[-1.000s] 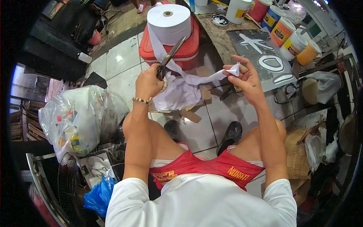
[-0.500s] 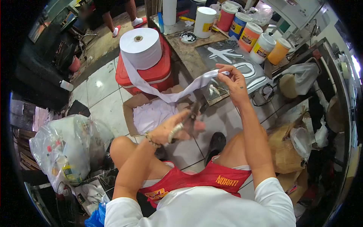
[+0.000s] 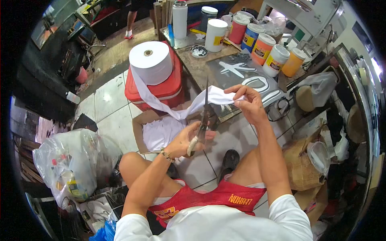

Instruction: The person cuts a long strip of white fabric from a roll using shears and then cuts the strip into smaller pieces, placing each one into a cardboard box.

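In my left hand (image 3: 192,138) is a pair of scissors (image 3: 204,112), its dark blades pointing up and its pale handle in my grip. The blades stand at the white fabric strip (image 3: 193,108); whether they close on it I cannot tell. My right hand (image 3: 250,102) pinches the strip's end between thumb and fingers. From there the strip sags left and runs up to a large white roll (image 3: 150,62). Below the strip, a cardboard box (image 3: 138,132) holds a heap of white cut pieces (image 3: 163,132).
The roll sits on a red cooler (image 3: 132,90). Paint tubs (image 3: 263,49) and a painted dark board (image 3: 229,68) lie on the worktable. A clear bag of bottles (image 3: 68,164) stands at left, a torn brown paper bag (image 3: 301,168) at right. Another person's leg (image 3: 131,20) shows at the back.
The scissors have swung upright and risen to the strip with my left hand. My right hand sits slightly lower in view. The other person has shifted; one leg shows now instead of two.
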Demonstrator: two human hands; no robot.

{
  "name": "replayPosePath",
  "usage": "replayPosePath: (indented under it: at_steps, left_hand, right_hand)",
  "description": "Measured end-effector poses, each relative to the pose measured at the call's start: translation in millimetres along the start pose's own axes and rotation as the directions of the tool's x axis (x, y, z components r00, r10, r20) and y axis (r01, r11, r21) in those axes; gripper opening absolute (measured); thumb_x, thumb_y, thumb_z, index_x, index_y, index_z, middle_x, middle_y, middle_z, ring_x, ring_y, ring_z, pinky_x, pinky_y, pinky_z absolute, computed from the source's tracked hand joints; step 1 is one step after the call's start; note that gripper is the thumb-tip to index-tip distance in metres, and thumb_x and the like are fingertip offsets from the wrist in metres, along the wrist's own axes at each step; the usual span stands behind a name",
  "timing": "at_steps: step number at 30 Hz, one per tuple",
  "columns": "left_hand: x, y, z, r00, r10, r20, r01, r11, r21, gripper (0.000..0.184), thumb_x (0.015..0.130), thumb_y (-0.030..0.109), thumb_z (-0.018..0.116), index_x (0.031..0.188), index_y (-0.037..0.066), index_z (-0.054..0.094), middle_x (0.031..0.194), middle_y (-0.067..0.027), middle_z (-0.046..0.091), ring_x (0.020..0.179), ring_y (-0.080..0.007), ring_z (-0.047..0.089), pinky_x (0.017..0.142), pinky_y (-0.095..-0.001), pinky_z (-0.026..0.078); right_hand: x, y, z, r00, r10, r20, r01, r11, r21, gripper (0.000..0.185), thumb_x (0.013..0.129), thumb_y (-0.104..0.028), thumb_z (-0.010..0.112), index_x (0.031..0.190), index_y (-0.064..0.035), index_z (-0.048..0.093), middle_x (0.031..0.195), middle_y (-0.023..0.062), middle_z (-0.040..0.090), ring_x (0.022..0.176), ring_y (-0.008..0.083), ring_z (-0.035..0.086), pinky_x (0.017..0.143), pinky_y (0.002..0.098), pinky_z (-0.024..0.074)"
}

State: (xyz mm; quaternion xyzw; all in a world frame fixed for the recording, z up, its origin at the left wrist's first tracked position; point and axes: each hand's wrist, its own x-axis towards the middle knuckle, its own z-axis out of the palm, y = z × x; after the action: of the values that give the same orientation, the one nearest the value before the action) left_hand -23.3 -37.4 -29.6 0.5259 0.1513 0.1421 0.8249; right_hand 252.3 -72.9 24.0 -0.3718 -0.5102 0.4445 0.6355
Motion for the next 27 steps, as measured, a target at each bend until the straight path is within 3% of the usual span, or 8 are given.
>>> replayPosePath:
  at_steps: [6, 9, 12, 14, 19, 22, 25, 27]
  left_hand:
    - [-3.4, -7.2, -5.8, 0.998, 0.066, -0.013, -0.064, 0.990, 0.123, 0.077, 0.075, 0.008, 0.080, 0.141, 0.009, 0.040, 0.128, -0.0156, 0.060, 0.102, -0.0131, 0.061, 0.078, -0.0268, 0.053]
    - [-6.9, -1.1, 2.4, 1.000, -0.022, -0.014, 0.022, 0.998, 0.055, 0.080, 0.074, 0.011, 0.081, 0.141, 0.003, 0.038, 0.127, -0.0125, 0.060, 0.100, -0.0080, 0.059, 0.071, -0.0243, 0.050]
    - [-6.0, -5.4, 1.4, 0.995, -0.092, 0.023, 0.093, 0.995, -0.022, 0.073, 0.076, 0.005, 0.078, 0.138, 0.008, 0.040, 0.130, -0.0155, 0.059, 0.089, -0.0079, 0.057, 0.071, -0.0235, 0.049]
    - [-6.8, -4.0, 5.6, 0.997, -0.074, 0.006, 0.074, 0.994, 0.082, 0.077, 0.075, 0.005, 0.078, 0.141, 0.008, 0.038, 0.132, -0.0154, 0.058, 0.090, -0.0071, 0.057, 0.072, -0.0222, 0.049]
    - [-7.0, -3.5, 7.9, 0.998, 0.002, 0.055, -0.011, 0.985, 0.171, 0.091, 0.070, 0.010, 0.082, 0.147, 0.007, 0.032, 0.138, -0.0147, 0.053, 0.107, -0.0128, 0.056, 0.086, -0.0249, 0.048]
    - [-7.7, -2.1, 10.1, 0.993, 0.030, 0.118, -0.038, 0.997, 0.065, 0.095, 0.069, 0.014, 0.083, 0.147, 0.006, 0.031, 0.141, -0.0149, 0.051, 0.123, -0.0168, 0.051, 0.094, -0.0285, 0.044]
    - [-7.0, 3.5, 13.0, 0.985, 0.017, 0.174, -0.020, 1.000, 0.015, 0.097, 0.072, 0.011, 0.078, 0.151, 0.004, 0.023, 0.145, -0.0163, 0.043, 0.139, -0.0212, 0.039, 0.100, -0.0297, 0.044]
    - [-7.6, 7.2, 18.8, 0.989, 0.009, 0.145, -0.012, 1.000, 0.019, 0.096, 0.071, 0.013, 0.081, 0.150, 0.006, 0.027, 0.143, -0.0171, 0.047, 0.135, -0.0221, 0.044, 0.097, -0.0294, 0.044]
  right_hand:
    - [0.2, -5.9, -5.0, 0.983, 0.179, -0.026, -0.171, 0.965, 0.198, 0.024, 0.085, -0.012, 0.071, 0.103, -0.0050, 0.056, 0.100, 0.0097, 0.065, 0.092, 0.0146, 0.060, 0.084, 0.0273, 0.0459]
    - [-0.8, -8.5, 2.5, 0.971, 0.234, -0.056, -0.232, 0.972, 0.036, 0.038, 0.086, -0.016, 0.075, 0.116, -0.0046, 0.055, 0.093, 0.0039, 0.063, 0.087, 0.0094, 0.059, 0.078, 0.0234, 0.0467]
    - [-0.8, -0.5, 4.1, 0.959, 0.280, -0.036, -0.283, 0.954, -0.104, 0.047, 0.085, -0.019, 0.077, 0.123, -0.0031, 0.055, 0.095, 0.0018, 0.063, 0.087, 0.0078, 0.059, 0.074, 0.0231, 0.0474]
    - [-2.1, 0.8, 6.1, 0.886, 0.462, 0.026, -0.458, 0.884, -0.093, 0.043, 0.085, -0.022, 0.077, 0.119, -0.0034, 0.059, 0.096, 0.0018, 0.066, 0.085, 0.0085, 0.061, 0.073, 0.0236, 0.0477]
    - [-3.8, -6.1, 2.3, 0.851, 0.506, 0.139, -0.462, 0.848, -0.258, 0.032, 0.087, -0.027, 0.076, 0.108, -0.0040, 0.069, 0.092, 0.0003, 0.068, 0.082, 0.0089, 0.062, 0.074, 0.0232, 0.0473]
    - [-5.0, 1.4, 5.6, 0.895, 0.418, 0.156, -0.389, 0.902, -0.188, 0.026, 0.085, -0.022, 0.076, 0.103, -0.0030, 0.073, 0.104, 0.0000, 0.065, 0.087, 0.0069, 0.059, 0.076, 0.0234, 0.0470]
    - [-3.2, -5.5, 17.9, 0.975, 0.185, 0.123, -0.146, 0.950, -0.277, 0.032, 0.087, -0.020, 0.073, 0.113, -0.0023, 0.069, 0.107, 0.0002, 0.065, 0.091, 0.0064, 0.058, 0.082, 0.0235, 0.0464]
    - [-4.6, -22.8, 26.5, 0.917, 0.365, 0.161, -0.366, 0.930, -0.025, 0.040, 0.089, -0.019, 0.070, 0.124, -0.0019, 0.063, 0.111, 0.0025, 0.065, 0.097, 0.0087, 0.059, 0.088, 0.0258, 0.0464]
